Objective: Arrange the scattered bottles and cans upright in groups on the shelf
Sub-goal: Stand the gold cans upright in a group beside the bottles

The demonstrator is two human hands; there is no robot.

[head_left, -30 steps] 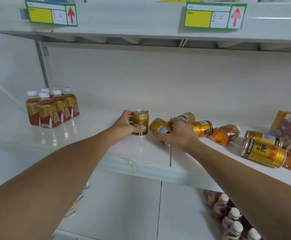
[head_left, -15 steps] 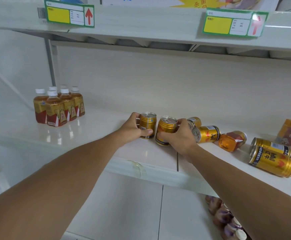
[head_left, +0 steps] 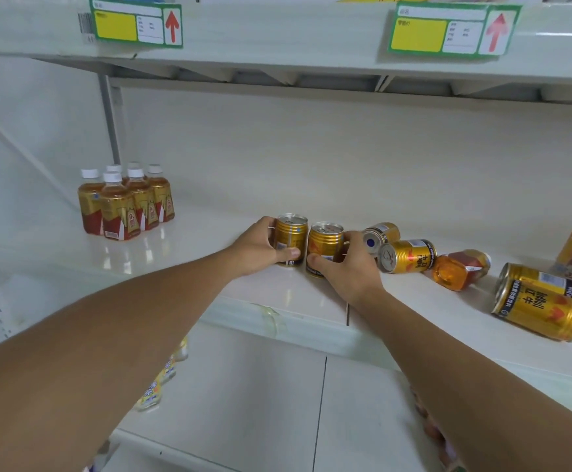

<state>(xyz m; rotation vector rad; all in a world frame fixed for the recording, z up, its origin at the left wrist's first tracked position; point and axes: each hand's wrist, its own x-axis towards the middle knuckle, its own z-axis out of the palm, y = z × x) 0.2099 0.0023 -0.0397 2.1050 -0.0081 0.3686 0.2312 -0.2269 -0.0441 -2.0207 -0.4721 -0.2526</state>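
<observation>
Both hands were gripping, the left hand (head_left: pixel 260 247) on one upright small gold metal can (head_left: pixel 290 238) and the right hand (head_left: pixel 347 267) on its upright twin (head_left: pixel 324 245), side by side near the white shelf's (head_left: pixel 277 294) front edge; next, I'd say, a toppled gold can (head_left: pixel 408 255).

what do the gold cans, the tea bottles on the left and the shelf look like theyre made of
Gold cans: likely thin metal, glossy gold print, with a silvery pull-tab lid and ribbed shoulder.
Tea bottles: seemingly clear plastic, since brown liquid shows through, with white screw caps and printed wrap labels.
Shelf: probably painted metal, smooth and off-white, glossy enough to reflect the bottles; the material under the paint cannot be told.
</observation>
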